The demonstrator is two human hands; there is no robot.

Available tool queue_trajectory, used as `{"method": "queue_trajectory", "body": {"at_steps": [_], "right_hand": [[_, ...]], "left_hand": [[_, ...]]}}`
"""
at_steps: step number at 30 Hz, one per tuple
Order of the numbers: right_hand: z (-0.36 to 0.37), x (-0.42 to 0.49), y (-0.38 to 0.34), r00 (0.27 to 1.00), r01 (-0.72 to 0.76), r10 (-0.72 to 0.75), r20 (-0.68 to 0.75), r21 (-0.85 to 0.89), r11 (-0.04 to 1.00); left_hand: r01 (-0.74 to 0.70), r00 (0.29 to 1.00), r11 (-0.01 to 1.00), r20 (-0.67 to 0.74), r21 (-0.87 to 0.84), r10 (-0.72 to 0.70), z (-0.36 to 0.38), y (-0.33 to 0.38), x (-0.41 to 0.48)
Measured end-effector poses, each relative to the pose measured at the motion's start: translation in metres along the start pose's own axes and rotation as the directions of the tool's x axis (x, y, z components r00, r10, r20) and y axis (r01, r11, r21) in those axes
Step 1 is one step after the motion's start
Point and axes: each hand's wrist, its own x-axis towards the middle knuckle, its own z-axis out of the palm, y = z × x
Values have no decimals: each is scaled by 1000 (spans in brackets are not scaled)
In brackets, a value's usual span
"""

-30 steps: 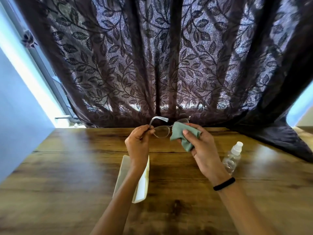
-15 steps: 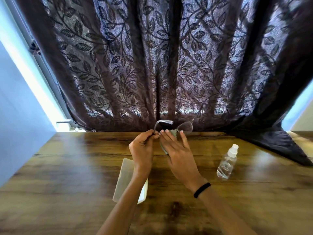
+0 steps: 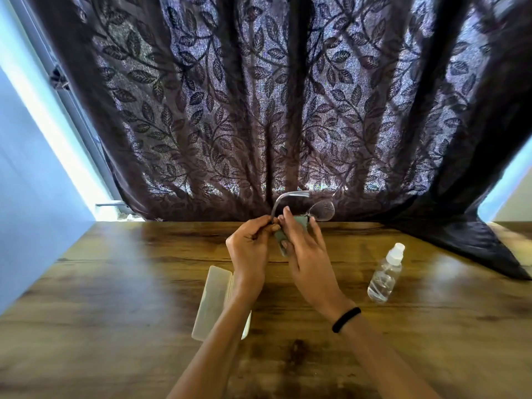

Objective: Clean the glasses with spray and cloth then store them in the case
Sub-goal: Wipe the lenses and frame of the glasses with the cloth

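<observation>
Under the left forearm, just short of the wrist, an open pale glasses case lies flat on the wooden table, its long side running away from the person. Part of it is hidden by the arm.

Above and beyond the case, the left hand is raised off the table with its fingers curled in. Thumb and fingertips pinch the glasses at their left end, where the side arm meets the front. That side arm rises from the pinch and bends over to the right, above both hands.

The glasses sit between the two hands, held in the air near the far edge of the table. One lens shows clear, just past the right hand's fingertips. The other is covered by the green cloth.

The right hand touches the left and holds the cloth. Its fingers lie fairly straight over the top and the thumb presses from beneath, so the cloth is pinched around the lens. A fold of cloth hangs down between the hands. A black band circles the right wrist.

To the right of the right hand, well apart from it, a clear spray bottle with a white cap stands on the table. Behind both hands hangs a dark leaf-patterned curtain.
</observation>
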Motion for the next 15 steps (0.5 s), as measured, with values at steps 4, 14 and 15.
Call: {"method": "queue_trajectory", "body": {"at_steps": [4, 14, 15], "right_hand": [[-9, 5, 8, 999, 27, -28, -16, -60, 998], [-10, 4, 5, 993, 107, -98, 58, -185, 977], [-11, 3, 5, 991, 126, -111, 79, -211, 969]], "left_hand": [[-12, 1000, 1000, -13, -11, 12, -2, 1, 0], [-42, 999, 999, -18, 19, 43, -2, 5, 1], [-36, 999, 999, -24, 14, 37, -2, 5, 1]]}}
